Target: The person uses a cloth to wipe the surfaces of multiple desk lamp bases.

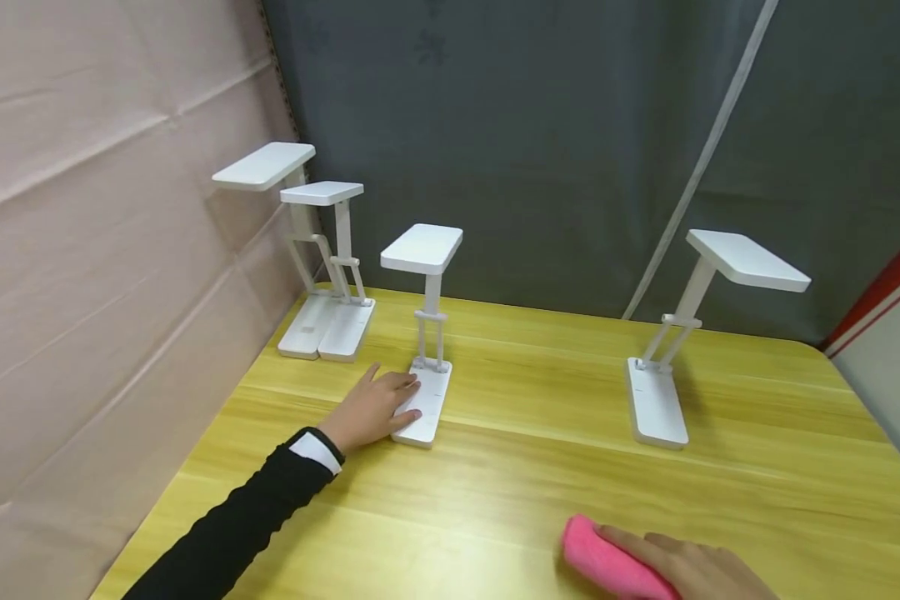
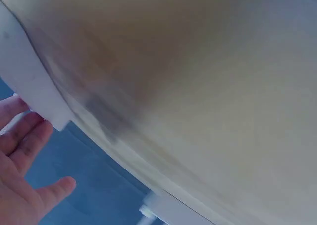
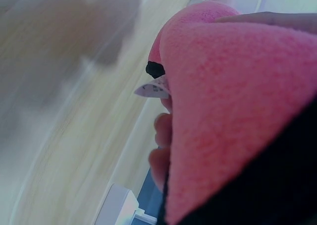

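My left hand (image 1: 375, 407) rests at the left side of the base of a white folding desk lamp (image 1: 429, 400), fingertips over its top and thumb spread apart. That lamp stands upright left of centre, its flat rectangular head (image 1: 423, 247) raised. In the left wrist view the fingers (image 2: 30, 140) reach the edge of the white base (image 2: 34, 79). Near the front edge of the view my right hand (image 1: 693, 567) grips a folded pink cloth (image 1: 607, 560). Up close the fluffy cloth (image 3: 237, 96) shows a black edge and a small white tag (image 3: 152, 89), with fingers curled beneath.
Two more white lamps, one with a taller head (image 1: 266, 165) and one lower (image 1: 322, 193), stand side by side at the back left. Another lamp (image 1: 658, 404) is at the right. A pinkish cloth wall (image 1: 97, 250) and a grey curtain (image 1: 495, 150) border the wooden table (image 1: 540, 383).
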`<control>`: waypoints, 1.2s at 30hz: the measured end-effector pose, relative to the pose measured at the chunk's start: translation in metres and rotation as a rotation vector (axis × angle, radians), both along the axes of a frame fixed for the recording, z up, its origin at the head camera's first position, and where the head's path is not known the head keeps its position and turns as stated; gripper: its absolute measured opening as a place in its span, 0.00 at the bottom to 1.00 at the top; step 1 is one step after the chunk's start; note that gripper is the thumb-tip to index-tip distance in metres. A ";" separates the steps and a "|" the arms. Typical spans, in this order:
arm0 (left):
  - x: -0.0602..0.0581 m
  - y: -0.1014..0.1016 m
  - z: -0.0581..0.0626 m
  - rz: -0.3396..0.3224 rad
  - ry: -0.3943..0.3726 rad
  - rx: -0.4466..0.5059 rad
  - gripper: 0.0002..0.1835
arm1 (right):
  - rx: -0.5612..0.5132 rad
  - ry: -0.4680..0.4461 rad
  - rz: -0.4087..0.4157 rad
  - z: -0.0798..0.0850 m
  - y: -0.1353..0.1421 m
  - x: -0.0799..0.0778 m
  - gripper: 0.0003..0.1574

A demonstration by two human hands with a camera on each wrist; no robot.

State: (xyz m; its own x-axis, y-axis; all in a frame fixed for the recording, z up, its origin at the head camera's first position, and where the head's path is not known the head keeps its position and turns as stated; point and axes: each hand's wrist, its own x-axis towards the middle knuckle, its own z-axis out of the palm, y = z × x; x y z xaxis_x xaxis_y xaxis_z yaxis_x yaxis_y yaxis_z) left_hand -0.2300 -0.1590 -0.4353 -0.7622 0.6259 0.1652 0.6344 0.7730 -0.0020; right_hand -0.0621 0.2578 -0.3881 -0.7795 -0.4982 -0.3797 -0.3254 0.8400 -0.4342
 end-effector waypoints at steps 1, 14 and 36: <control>0.005 0.005 0.001 -0.015 0.009 -0.007 0.27 | 0.004 0.006 0.005 0.000 0.000 0.000 0.42; 0.063 0.066 0.011 -0.261 0.108 -0.063 0.32 | -0.019 0.107 0.021 0.009 -0.003 0.007 0.36; 0.090 0.108 0.031 -0.224 -0.105 -0.026 0.56 | 0.024 0.406 0.036 0.024 -0.019 -0.006 0.39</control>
